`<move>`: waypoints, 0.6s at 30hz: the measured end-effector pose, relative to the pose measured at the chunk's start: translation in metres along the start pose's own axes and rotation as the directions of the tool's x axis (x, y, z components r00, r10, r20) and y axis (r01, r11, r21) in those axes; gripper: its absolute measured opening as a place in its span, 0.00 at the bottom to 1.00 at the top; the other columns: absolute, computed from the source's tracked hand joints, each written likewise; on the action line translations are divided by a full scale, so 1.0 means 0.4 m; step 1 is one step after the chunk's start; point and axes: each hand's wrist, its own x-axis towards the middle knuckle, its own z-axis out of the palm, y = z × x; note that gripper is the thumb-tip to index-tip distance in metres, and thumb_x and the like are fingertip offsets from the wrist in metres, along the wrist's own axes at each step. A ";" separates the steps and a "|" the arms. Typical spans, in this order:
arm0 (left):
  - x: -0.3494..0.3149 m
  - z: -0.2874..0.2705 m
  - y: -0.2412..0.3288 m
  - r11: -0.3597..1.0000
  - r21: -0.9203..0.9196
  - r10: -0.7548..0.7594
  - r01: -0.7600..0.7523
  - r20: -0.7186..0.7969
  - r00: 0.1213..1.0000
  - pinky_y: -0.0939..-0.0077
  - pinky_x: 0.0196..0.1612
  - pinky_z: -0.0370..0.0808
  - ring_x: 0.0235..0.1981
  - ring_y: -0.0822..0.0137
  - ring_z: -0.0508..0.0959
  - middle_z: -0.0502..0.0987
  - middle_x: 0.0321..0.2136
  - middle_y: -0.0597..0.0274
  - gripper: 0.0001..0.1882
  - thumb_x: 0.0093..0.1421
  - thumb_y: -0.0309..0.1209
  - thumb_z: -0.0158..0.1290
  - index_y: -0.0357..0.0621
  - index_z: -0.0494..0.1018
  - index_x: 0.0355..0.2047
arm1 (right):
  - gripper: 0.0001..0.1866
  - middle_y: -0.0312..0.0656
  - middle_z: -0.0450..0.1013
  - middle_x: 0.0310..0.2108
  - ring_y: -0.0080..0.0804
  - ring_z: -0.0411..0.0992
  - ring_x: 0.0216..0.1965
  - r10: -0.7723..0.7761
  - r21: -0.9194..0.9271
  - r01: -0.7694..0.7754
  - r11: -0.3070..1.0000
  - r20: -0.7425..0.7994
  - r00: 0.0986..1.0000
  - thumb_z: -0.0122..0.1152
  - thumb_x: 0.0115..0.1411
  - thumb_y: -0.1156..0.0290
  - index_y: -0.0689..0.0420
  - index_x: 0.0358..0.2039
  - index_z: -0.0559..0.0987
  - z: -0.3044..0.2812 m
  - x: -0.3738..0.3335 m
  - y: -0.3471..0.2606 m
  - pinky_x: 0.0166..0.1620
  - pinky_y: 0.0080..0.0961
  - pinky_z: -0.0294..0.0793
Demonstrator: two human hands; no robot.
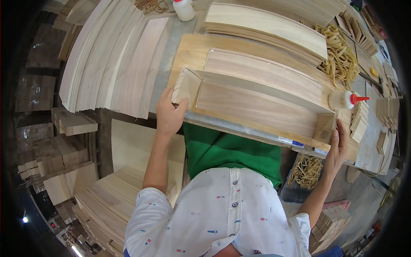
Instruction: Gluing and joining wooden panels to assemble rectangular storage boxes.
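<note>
A partly assembled wooden frame lies on the worktable in front of me: a long upright strip (pixel 265 92) joins two short end pieces and stands beside a flat thin panel (pixel 257 109). My left hand (pixel 170 112) grips the left end piece (pixel 187 88) between thumb and fingers. At the opposite end, my right hand (pixel 337 147) holds the right end piece (pixel 324 127), its fingers along the outer side. Another thin panel (pixel 265 70) with pale glue along its edge lies just behind the strip.
Stacked thin boards (pixel 115 60) stand at the left; more long boards (pixel 265 30) lie behind. A glue bottle with a red nozzle (pixel 342 100) rests at the right, near tangled rubber bands (pixel 338 55). Another white bottle (pixel 184 10) stands at the back. A dark bin (pixel 295 192) sits below the table.
</note>
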 end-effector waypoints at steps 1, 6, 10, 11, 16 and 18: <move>0.003 0.005 0.006 1.000 -0.019 -0.001 0.001 -0.004 1.000 0.67 0.42 0.74 0.37 0.54 0.78 0.75 0.37 0.49 0.17 0.54 0.26 0.53 0.32 0.73 0.44 | 0.19 0.43 0.71 0.52 0.30 0.67 0.54 0.001 0.006 -0.001 1.000 0.000 1.000 0.51 0.69 0.67 0.62 0.56 0.72 0.001 0.000 0.002 0.59 0.26 0.63; 0.002 0.010 0.022 0.999 0.035 0.031 -0.031 -0.002 1.000 0.68 0.38 0.77 0.37 0.52 0.78 0.75 0.37 0.48 0.19 0.54 0.26 0.53 0.33 0.73 0.47 | 0.19 0.41 0.71 0.52 0.28 0.67 0.53 0.002 0.001 -0.002 1.000 0.001 1.000 0.51 0.69 0.68 0.62 0.56 0.72 0.006 0.000 -0.003 0.58 0.25 0.64; -0.004 0.017 0.020 0.994 0.065 0.086 -0.088 0.026 0.996 0.65 0.40 0.74 0.37 0.52 0.76 0.74 0.36 0.48 0.22 0.54 0.26 0.54 0.34 0.71 0.50 | 0.19 0.41 0.70 0.52 0.28 0.67 0.53 -0.002 -0.005 0.002 1.000 0.003 1.000 0.51 0.69 0.68 0.62 0.56 0.72 0.007 0.000 -0.004 0.58 0.24 0.63; -0.003 0.019 0.017 0.991 0.070 0.108 -0.111 0.046 0.993 0.64 0.41 0.74 0.37 0.52 0.76 0.74 0.36 0.49 0.22 0.54 0.26 0.55 0.34 0.71 0.51 | 0.19 0.41 0.70 0.52 0.28 0.67 0.53 -0.003 -0.004 0.003 1.000 0.001 1.000 0.51 0.69 0.67 0.62 0.56 0.72 0.007 0.000 -0.003 0.58 0.24 0.63; -0.005 0.024 0.029 0.987 0.103 0.118 -0.125 0.075 0.990 0.62 0.43 0.71 0.38 0.51 0.74 0.73 0.36 0.49 0.24 0.54 0.27 0.55 0.35 0.70 0.52 | 0.19 0.41 0.71 0.52 0.28 0.67 0.53 -0.012 -0.021 0.012 1.000 -0.002 1.000 0.51 0.69 0.67 0.62 0.56 0.72 0.011 0.000 -0.012 0.58 0.25 0.63; -0.004 0.023 0.029 0.984 0.108 0.135 -0.143 0.078 0.988 0.61 0.43 0.71 0.38 0.50 0.74 0.73 0.36 0.48 0.24 0.55 0.28 0.55 0.35 0.70 0.52 | 0.19 0.42 0.71 0.52 0.28 0.67 0.54 -0.010 -0.020 0.010 1.000 -0.002 1.000 0.51 0.69 0.67 0.62 0.56 0.72 0.011 0.001 -0.008 0.59 0.25 0.63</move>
